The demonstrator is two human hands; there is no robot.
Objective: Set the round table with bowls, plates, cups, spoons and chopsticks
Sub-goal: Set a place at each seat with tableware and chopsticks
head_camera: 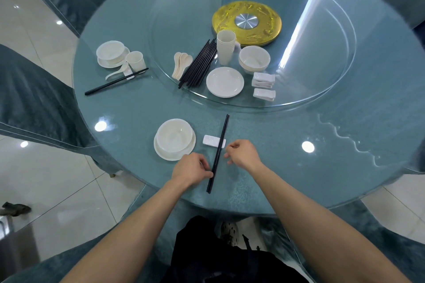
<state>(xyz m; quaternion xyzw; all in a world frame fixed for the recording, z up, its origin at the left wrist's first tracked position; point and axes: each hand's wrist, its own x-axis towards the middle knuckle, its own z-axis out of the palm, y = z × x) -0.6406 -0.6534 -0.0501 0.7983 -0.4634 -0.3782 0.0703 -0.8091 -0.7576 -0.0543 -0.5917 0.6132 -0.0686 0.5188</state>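
- Pinching the black pair of chopsticks (219, 151) towards its near end, the left hand (192, 169) has its fingers curled, with thumb and forefinger tips against the pair's left side.
- The right hand (241, 153) hovers just right of the pair, its fingers loosely curled and holding nothing.
- The pair lies on the round glass-covered worktop (299, 133), pointing away from the person, and crosses the right end of a white chopstick rest (210, 140).
- Just left of that rest, a white bowl (174, 135) sits in a white plate (161, 153).
- At the far left is a second setting (110, 53): bowl on plate, cup, spoon, and chopsticks propped on a rest.
- On the glass turntable (322, 89) stand stacked cups (225, 46), stacked bowls (254, 57), stacked plates (225, 81), spare rests (264, 85), a bundle of chopsticks (199, 65) and a heap of spoons (181, 64).
- Behind the cups lies a gold disc (264, 27).
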